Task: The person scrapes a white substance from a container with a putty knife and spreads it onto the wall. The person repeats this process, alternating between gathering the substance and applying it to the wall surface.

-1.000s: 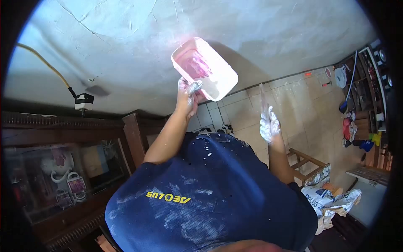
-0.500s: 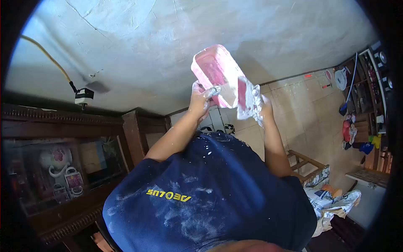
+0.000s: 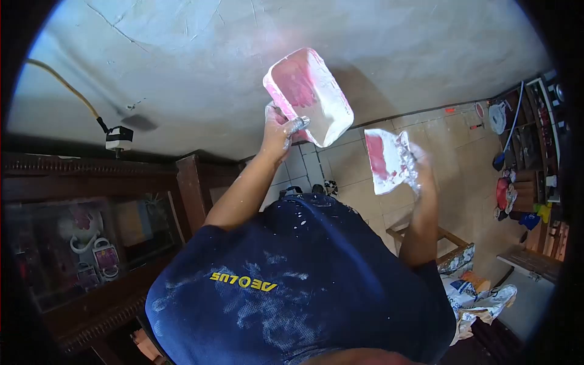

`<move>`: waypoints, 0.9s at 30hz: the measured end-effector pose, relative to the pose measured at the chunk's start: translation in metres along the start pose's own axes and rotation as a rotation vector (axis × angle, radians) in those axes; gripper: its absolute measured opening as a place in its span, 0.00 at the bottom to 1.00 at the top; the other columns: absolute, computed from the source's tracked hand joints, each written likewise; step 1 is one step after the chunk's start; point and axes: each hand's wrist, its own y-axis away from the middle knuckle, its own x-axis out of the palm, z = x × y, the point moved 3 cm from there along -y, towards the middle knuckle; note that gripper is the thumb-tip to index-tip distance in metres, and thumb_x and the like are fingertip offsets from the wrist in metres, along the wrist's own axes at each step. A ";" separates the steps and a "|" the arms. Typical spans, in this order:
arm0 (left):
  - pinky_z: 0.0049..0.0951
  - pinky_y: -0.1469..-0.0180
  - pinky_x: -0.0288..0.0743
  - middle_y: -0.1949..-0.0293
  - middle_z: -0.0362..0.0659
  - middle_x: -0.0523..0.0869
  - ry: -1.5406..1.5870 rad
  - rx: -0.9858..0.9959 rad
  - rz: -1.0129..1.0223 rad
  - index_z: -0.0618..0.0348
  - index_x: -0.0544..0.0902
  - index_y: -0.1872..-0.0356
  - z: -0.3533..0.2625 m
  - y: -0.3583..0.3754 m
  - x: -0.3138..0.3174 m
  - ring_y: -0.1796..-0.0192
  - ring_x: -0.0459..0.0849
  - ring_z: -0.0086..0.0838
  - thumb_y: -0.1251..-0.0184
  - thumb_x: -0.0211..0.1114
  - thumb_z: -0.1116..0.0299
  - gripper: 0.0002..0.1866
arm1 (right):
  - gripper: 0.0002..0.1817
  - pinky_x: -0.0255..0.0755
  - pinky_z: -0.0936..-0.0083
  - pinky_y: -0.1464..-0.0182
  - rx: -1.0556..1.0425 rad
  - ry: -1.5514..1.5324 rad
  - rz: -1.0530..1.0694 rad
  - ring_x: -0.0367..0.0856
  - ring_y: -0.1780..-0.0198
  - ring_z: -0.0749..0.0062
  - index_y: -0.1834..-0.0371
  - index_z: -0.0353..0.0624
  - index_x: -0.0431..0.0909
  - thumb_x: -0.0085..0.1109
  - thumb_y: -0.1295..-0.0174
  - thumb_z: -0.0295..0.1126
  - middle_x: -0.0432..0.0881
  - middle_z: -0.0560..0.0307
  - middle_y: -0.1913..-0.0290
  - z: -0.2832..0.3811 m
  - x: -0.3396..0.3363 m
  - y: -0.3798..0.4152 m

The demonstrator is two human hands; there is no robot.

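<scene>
My left hand grips the near-left rim of a pink rectangular plastic tub, its thumb over the edge. White putty coats the tub's right inner wall and bottom, and the tub is tilted so that its opening faces me. Off to the right, my right hand is closed on a flat putty scraper, a squarish blade with a bare pink patch and thick white putty along the hand side. The scraper is apart from the tub. White smears cover the fingers of both hands.
A plastered wall rises ahead, with a corded black-and-white box at left. A dark wooden glass cabinet stands to my left. To the right are a tiled floor, a wooden stool, crumpled sacks and shelves.
The scraper in my right hand has moved away from the tub's edge, right and slightly toward me. My left hand has shifted the tub a little up and left.
</scene>
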 end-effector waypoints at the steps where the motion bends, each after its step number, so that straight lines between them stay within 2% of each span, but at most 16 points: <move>1: 0.34 0.64 0.83 0.54 0.51 0.75 -0.037 0.036 0.022 0.63 0.57 0.48 0.000 -0.001 -0.001 0.58 0.82 0.35 0.52 0.65 0.79 0.31 | 0.13 0.73 0.79 0.67 -0.107 0.094 0.024 0.77 0.70 0.79 0.54 0.31 0.75 0.54 0.42 0.25 0.81 0.59 0.66 0.023 0.003 -0.003; 2: 0.33 0.64 0.83 0.54 0.52 0.75 -0.074 0.072 0.046 0.63 0.57 0.48 0.000 0.000 -0.001 0.58 0.82 0.35 0.53 0.65 0.80 0.32 | 0.13 0.73 0.77 0.66 -0.214 0.188 0.047 0.78 0.71 0.76 0.56 0.32 0.76 0.56 0.44 0.25 0.81 0.57 0.68 0.048 0.008 -0.004; 3: 0.32 0.65 0.83 0.54 0.52 0.75 -0.068 -0.001 0.031 0.62 0.56 0.48 -0.002 0.003 0.001 0.58 0.82 0.34 0.54 0.65 0.82 0.33 | 0.13 0.73 0.77 0.66 -0.213 0.191 0.045 0.78 0.71 0.76 0.56 0.32 0.76 0.56 0.44 0.25 0.81 0.57 0.68 0.074 0.014 -0.004; 5: 0.32 0.65 0.83 0.54 0.52 0.75 -0.061 -0.009 0.053 0.62 0.56 0.48 0.002 0.005 -0.001 0.58 0.82 0.35 0.54 0.66 0.81 0.33 | 0.12 0.73 0.70 0.65 -0.450 0.980 0.219 0.80 0.71 0.61 0.61 0.35 0.78 0.57 0.48 0.27 0.81 0.47 0.71 0.128 0.048 0.001; 6: 0.33 0.65 0.82 0.54 0.52 0.75 -0.055 -0.017 0.073 0.62 0.56 0.48 0.003 0.007 -0.002 0.58 0.82 0.35 0.54 0.66 0.80 0.33 | 0.11 0.72 0.65 0.65 -0.607 1.183 0.192 0.79 0.68 0.49 0.66 0.37 0.79 0.57 0.52 0.29 0.78 0.40 0.71 0.147 0.073 0.006; 8: 0.32 0.64 0.82 0.55 0.52 0.76 -0.119 -0.032 0.070 0.62 0.56 0.49 0.001 0.011 -0.005 0.58 0.81 0.33 0.54 0.69 0.78 0.33 | 0.10 0.73 0.63 0.64 -0.632 1.545 0.195 0.80 0.67 0.50 0.66 0.40 0.80 0.56 0.53 0.29 0.81 0.44 0.70 0.158 0.110 0.004; 10: 0.35 0.58 0.81 0.53 0.51 0.75 -0.210 0.010 0.084 0.61 0.58 0.47 0.003 0.012 -0.009 0.55 0.81 0.35 0.54 0.65 0.80 0.32 | 0.09 0.73 0.63 0.64 -0.704 1.616 0.282 0.80 0.66 0.51 0.67 0.41 0.80 0.55 0.52 0.29 0.81 0.45 0.71 0.149 0.137 -0.003; 11: 0.34 0.59 0.81 0.54 0.50 0.76 -0.207 0.038 0.082 0.62 0.58 0.48 0.005 0.011 -0.015 0.56 0.81 0.34 0.55 0.67 0.80 0.33 | 0.08 0.73 0.63 0.64 -0.773 1.680 0.360 0.80 0.66 0.51 0.68 0.41 0.80 0.55 0.51 0.29 0.81 0.46 0.71 0.141 0.150 -0.005; 16: 0.34 0.59 0.81 0.56 0.50 0.77 -0.193 0.098 0.031 0.63 0.59 0.48 0.011 0.010 -0.039 0.57 0.82 0.34 0.54 0.67 0.80 0.32 | 0.07 0.74 0.61 0.65 -0.761 1.926 0.580 0.81 0.67 0.53 0.71 0.44 0.81 0.55 0.52 0.27 0.81 0.48 0.72 0.104 0.194 -0.017; 18: 0.35 0.61 0.82 0.55 0.49 0.77 -0.217 0.016 -0.049 0.63 0.59 0.49 0.016 0.012 -0.050 0.58 0.82 0.34 0.54 0.68 0.78 0.32 | 0.07 0.74 0.60 0.63 -0.589 1.920 0.650 0.81 0.66 0.52 0.72 0.42 0.81 0.58 0.57 0.26 0.81 0.47 0.71 0.103 0.207 -0.023; 19: 0.36 0.64 0.82 0.55 0.49 0.77 -0.186 -0.015 -0.072 0.63 0.60 0.49 0.014 0.015 -0.053 0.59 0.83 0.33 0.54 0.69 0.77 0.32 | 0.10 0.74 0.60 0.62 -0.511 1.810 0.659 0.80 0.65 0.51 0.71 0.40 0.81 0.59 0.60 0.24 0.81 0.44 0.70 0.112 0.214 -0.022; 24: 0.37 0.65 0.82 0.55 0.49 0.77 -0.178 -0.051 -0.174 0.63 0.60 0.48 0.017 0.021 -0.080 0.60 0.83 0.33 0.53 0.70 0.75 0.32 | 0.10 0.72 0.62 0.63 -0.430 1.632 0.758 0.79 0.67 0.48 0.71 0.36 0.80 0.57 0.60 0.23 0.80 0.39 0.70 0.099 0.230 -0.057; 26: 0.37 0.65 0.82 0.55 0.49 0.77 -0.219 -0.061 -0.175 0.64 0.60 0.49 0.022 0.023 -0.093 0.59 0.83 0.33 0.53 0.70 0.76 0.32 | 0.08 0.71 0.63 0.65 -0.234 1.493 0.806 0.78 0.70 0.49 0.74 0.33 0.79 0.56 0.59 0.24 0.79 0.38 0.72 0.084 0.230 -0.074; 27: 0.35 0.63 0.82 0.56 0.49 0.78 -0.224 -0.059 -0.153 0.67 0.61 0.50 0.029 0.017 -0.104 0.59 0.83 0.34 0.53 0.70 0.77 0.31 | 0.08 0.70 0.65 0.67 -0.283 1.535 0.821 0.77 0.73 0.56 0.74 0.32 0.79 0.58 0.57 0.26 0.80 0.41 0.74 0.076 0.230 -0.083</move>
